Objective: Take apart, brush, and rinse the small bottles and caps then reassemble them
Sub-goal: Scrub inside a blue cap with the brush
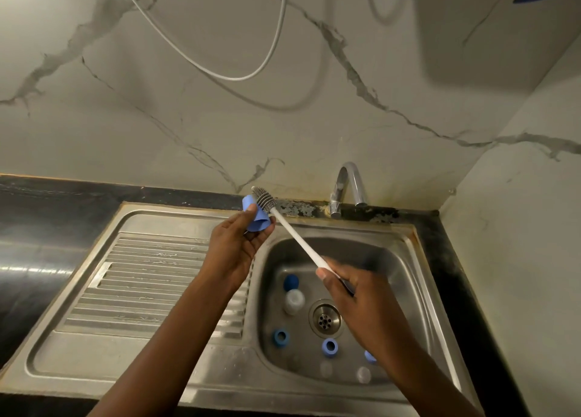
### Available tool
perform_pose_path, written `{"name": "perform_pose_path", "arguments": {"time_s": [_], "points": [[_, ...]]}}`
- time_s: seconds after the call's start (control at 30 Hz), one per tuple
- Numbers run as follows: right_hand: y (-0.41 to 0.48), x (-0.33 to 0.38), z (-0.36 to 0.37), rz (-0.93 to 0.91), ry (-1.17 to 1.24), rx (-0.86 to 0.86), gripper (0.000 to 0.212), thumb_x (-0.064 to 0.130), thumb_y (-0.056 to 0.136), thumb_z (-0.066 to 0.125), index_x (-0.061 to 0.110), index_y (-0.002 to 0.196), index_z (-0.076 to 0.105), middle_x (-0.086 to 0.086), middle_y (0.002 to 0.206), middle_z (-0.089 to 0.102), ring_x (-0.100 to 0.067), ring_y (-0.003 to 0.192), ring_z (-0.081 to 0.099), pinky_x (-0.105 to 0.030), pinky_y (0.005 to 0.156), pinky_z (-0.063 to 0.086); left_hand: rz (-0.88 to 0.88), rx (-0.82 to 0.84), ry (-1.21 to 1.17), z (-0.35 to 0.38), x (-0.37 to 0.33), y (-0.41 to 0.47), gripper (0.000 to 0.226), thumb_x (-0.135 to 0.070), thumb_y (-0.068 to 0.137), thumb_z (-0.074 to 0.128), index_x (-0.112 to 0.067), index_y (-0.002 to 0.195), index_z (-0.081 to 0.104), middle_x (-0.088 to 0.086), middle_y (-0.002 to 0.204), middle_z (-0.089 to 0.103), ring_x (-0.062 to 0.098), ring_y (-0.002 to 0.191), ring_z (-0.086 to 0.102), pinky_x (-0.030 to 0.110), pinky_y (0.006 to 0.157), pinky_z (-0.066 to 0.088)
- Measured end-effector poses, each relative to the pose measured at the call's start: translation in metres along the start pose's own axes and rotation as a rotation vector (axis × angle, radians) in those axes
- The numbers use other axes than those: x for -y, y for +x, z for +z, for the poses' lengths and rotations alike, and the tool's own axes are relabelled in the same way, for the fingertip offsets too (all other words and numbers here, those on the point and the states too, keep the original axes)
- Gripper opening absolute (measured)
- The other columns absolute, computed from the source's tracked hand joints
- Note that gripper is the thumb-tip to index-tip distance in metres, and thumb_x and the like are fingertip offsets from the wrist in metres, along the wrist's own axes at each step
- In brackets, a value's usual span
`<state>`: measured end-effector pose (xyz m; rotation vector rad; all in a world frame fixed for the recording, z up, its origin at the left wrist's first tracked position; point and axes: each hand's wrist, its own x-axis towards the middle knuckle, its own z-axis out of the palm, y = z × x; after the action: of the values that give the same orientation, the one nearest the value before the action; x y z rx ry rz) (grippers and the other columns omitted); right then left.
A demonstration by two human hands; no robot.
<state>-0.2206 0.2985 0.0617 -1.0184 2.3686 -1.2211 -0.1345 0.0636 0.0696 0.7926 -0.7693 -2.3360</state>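
Observation:
My left hand (234, 243) grips a small blue bottle piece (255, 217) above the back edge of the drainboard. My right hand (355, 300) holds the white handle of a bottle brush (295, 237); its grey bristle head (263, 198) lies against the top of the blue piece. Down in the sink basin (386, 259) lie a clear small bottle (294, 301) with a dark blue cap (290, 283) beside it, two blue ring caps (280, 337) (329, 347), a third blue piece (369, 356) half hidden by my right wrist, and pale clear parts (363, 374) near the front wall.
A chrome tap (347, 184) stands behind the basin, with no water visible. The ribbed steel drainboard (141, 284) spreads to the left. The drain (324, 317) sits mid-basin. Black countertop (37, 228) surrounds the sink, and a marble wall closes in on the right.

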Motion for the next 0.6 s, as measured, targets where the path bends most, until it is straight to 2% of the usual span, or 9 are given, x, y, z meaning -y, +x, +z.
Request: {"name": "perform_pose_path", "arguments": {"time_s": [0.1,0.17,0.23,0.27,0.3,0.37,0.43,0.5,0.6], "points": [[-0.014,-0.004,0.002,0.004,0.023,-0.006,0.035,0.059,0.100,0.053,0.048,0.131,0.066,-0.002,0.065,0.061,-0.010,0.047,0.056,-0.016,0.047,0.045,0.026,-0.013,-0.067,-0.004,-0.011,0.008,0.042,-0.014,0.103,0.066,0.008,0.138,0.057,0.027,0.127,0.072,0.034,0.109,0.077,0.037,0.086,0.066],[-0.021,-0.005,0.004,0.017,0.068,-0.004,0.024,0.058,0.100,0.053,0.054,0.120,0.067,0.002,0.057,0.056,-0.005,0.042,0.051,-0.011,0.047,0.042,0.009,-0.005,-0.104,-0.006,-0.011,0.008,0.043,-0.014,0.103,0.065,0.007,0.140,0.056,0.028,0.131,0.070,0.034,0.109,0.076,0.037,0.085,0.066],[-0.021,-0.004,0.005,0.031,0.070,-0.010,0.023,0.056,0.101,0.054,0.049,0.115,0.070,0.007,0.053,0.054,-0.003,0.043,0.052,-0.008,0.056,0.042,-0.021,0.033,-0.116,-0.007,-0.006,0.003,0.045,-0.015,0.100,0.066,0.005,0.139,0.056,0.028,0.131,0.070,0.034,0.110,0.076,0.037,0.083,0.066],[-0.019,-0.002,0.005,0.039,0.051,-0.015,0.027,0.055,0.101,0.055,0.043,0.116,0.073,0.007,0.053,0.054,-0.004,0.044,0.053,-0.008,0.061,0.042,-0.039,0.056,-0.121,-0.007,-0.003,0.000,0.045,-0.016,0.100,0.066,0.004,0.139,0.056,0.028,0.130,0.071,0.035,0.112,0.076,0.037,0.085,0.066],[-0.017,0.000,0.005,0.044,0.039,-0.017,0.031,0.054,0.101,0.055,0.038,0.120,0.073,0.006,0.053,0.055,-0.005,0.044,0.053,-0.010,0.058,0.043,-0.061,0.083,-0.135,-0.008,-0.001,-0.002,0.044,-0.016,0.100,0.065,0.004,0.139,0.056,0.028,0.129,0.071,0.035,0.114,0.075,0.039,0.087,0.066],[-0.011,0.006,0.003,0.042,0.045,-0.009,0.033,0.053,0.102,0.056,0.038,0.127,0.072,0.003,0.056,0.057,-0.010,0.045,0.053,-0.022,0.048,0.048,-0.096,0.132,-0.163,-0.008,0.001,-0.005,0.044,-0.017,0.101,0.064,0.002,0.140,0.055,0.028,0.130,0.071,0.036,0.117,0.074,0.041,0.090,0.065],[-0.005,0.013,0.002,0.022,0.039,-0.005,0.037,0.051,0.103,0.056,0.037,0.134,0.068,0.004,0.062,0.063,-0.013,0.052,0.059,-0.033,0.055,0.056,-0.108,0.162,-0.170,-0.006,0.002,-0.006,0.048,-0.016,0.100,0.066,0.002,0.142,0.054,0.028,0.133,0.069,0.038,0.119,0.073,0.043,0.093,0.064],[0.002,0.018,0.001,0.008,0.017,-0.006,0.042,0.049,0.103,0.056,0.031,0.139,0.067,0.008,0.071,0.070,-0.008,0.064,0.067,-0.030,0.063,0.059,-0.108,0.175,-0.173,-0.006,0.003,-0.006,0.051,-0.016,0.098,0.067,0.002,0.144,0.053,0.029,0.135,0.068,0.039,0.120,0.072,0.045,0.095,0.063],[0.008,0.021,0.000,-0.009,0.024,0.004,0.042,0.047,0.103,0.056,0.029,0.139,0.067,0.015,0.075,0.071,-0.004,0.069,0.069,-0.021,0.064,0.056,-0.102,0.128,-0.096,-0.008,0.001,-0.002,0.054,-0.022,0.093,0.073,0.000,0.140,0.058,0.027,0.130,0.071,0.038,0.117,0.073,0.045,0.095,0.063]]}}
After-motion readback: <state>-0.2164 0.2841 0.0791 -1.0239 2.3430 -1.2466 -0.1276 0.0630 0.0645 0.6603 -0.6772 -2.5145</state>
